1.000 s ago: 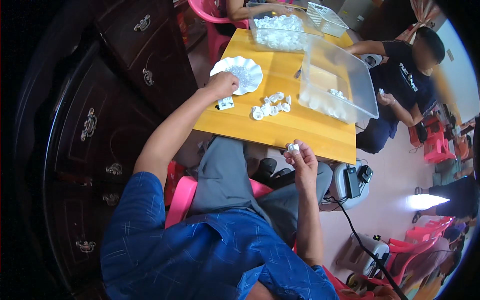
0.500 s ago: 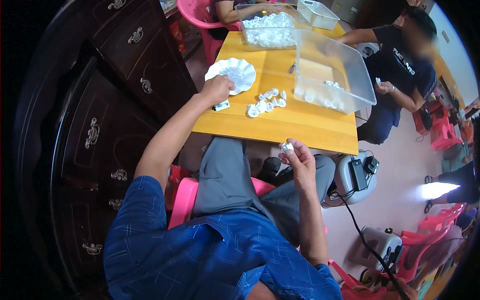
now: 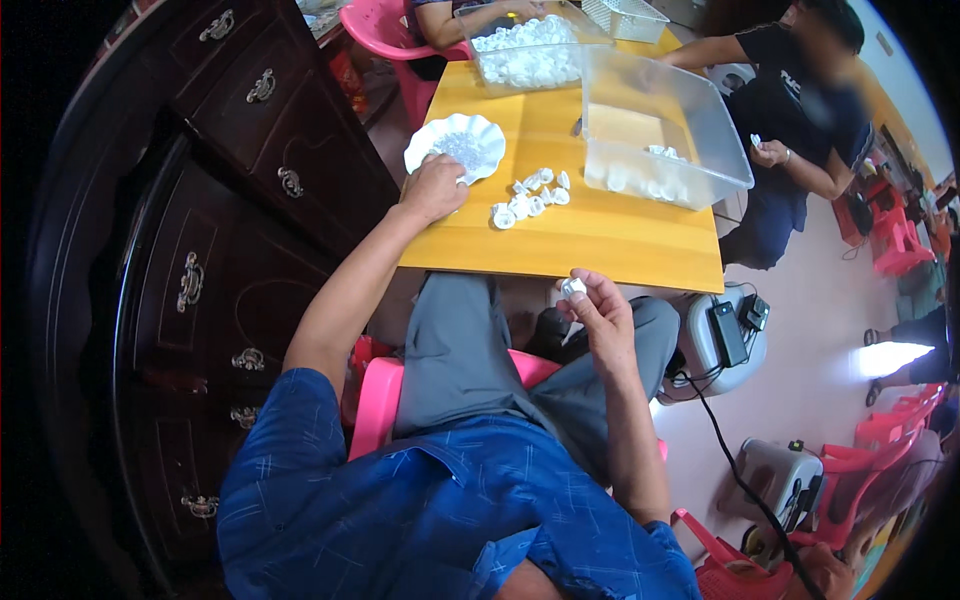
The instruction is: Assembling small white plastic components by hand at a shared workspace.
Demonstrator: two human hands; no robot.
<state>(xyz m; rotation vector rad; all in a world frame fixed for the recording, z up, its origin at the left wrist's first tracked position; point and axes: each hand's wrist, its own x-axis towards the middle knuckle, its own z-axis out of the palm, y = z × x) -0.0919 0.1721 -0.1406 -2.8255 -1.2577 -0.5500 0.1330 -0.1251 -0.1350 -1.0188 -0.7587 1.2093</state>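
Observation:
My right hand (image 3: 607,318) holds a small white plastic cap-like part (image 3: 573,287) between thumb and fingers, just off the table's near edge. At the near rim of a white scalloped dish (image 3: 420,142) is my left hand (image 3: 436,188), back upward and fingers curled; what they hold, if anything, is hidden. Many tiny clear pieces (image 3: 462,150) lie in the dish. To the right of my left hand, several white plastic parts (image 3: 533,203) sit in a loose group on the yellow table (image 3: 600,250).
A clear bin (image 3: 715,150) with some white parts stands at the right; a fuller bin (image 3: 490,78) is behind it. A white basket (image 3: 648,28) stands at the far end. One co-worker (image 3: 790,110) holds a white part. Dark drawers (image 3: 240,150) rise at my left.
My left hand has drawn slightly back to the dish's near rim and now covers the small white item on the table there. My right hand still holds its part. The view has shifted slightly.

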